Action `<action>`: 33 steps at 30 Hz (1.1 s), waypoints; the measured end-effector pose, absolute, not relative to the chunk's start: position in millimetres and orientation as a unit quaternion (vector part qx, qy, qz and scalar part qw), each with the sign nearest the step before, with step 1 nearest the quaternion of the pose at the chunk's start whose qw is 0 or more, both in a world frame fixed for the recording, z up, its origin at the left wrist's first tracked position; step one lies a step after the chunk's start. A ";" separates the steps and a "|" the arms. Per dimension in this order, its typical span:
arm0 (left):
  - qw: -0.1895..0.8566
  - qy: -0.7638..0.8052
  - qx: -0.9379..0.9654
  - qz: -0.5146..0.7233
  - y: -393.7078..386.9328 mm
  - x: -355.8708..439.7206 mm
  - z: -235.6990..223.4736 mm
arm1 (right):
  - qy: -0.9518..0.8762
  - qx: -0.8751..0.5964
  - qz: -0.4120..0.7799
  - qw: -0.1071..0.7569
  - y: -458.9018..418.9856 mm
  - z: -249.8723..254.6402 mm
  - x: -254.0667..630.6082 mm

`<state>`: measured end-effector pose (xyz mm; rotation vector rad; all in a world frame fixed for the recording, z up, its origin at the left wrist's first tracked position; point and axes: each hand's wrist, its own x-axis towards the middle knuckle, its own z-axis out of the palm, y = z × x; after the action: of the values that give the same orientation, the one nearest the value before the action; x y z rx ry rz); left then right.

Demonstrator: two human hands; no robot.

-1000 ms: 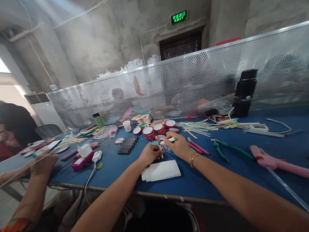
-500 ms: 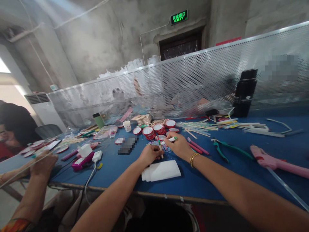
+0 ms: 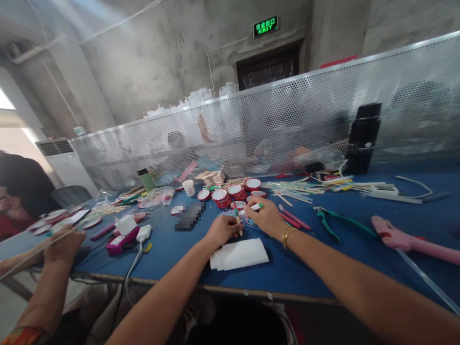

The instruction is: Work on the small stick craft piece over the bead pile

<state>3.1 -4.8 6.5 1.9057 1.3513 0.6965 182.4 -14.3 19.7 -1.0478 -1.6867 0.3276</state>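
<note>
My left hand (image 3: 222,229) pinches a thin wooden stick (image 3: 237,220) upright over a small heap of coloured rubber bands (image 3: 245,219) on the blue table (image 3: 179,249). My right hand (image 3: 265,215), with a gold bracelet on its wrist, grips a white marker with a green cap (image 3: 252,208), its tip close to the stick. A white foam piece (image 3: 240,254) lies on the table just below both hands.
Red-and-white tape rolls (image 3: 230,191) and loose sticks (image 3: 298,188) lie beyond my hands. Green pliers (image 3: 330,220) and a pink glue gun (image 3: 402,238) are to the right, a black flask (image 3: 363,138) stands by the perforated metal screen (image 3: 287,120). A co-worker's hand (image 3: 64,244) holds a rod at left.
</note>
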 end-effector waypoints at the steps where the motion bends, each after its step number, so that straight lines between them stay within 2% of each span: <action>1: 0.345 0.522 0.733 0.267 -4.8 3.1 6.4 | -0.708 -0.440 0.138 0.536 -14.3 19.5 182.3; 33: 0.349 0.527 0.727 0.270 -4.4 3.4 5.0 | -0.712 -0.432 0.151 0.532 -13.8 19.0 181.5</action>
<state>3.4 -4.4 5.0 1.8839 1.3648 0.6992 181.5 -13.8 19.0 -1.0312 -1.6976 0.3595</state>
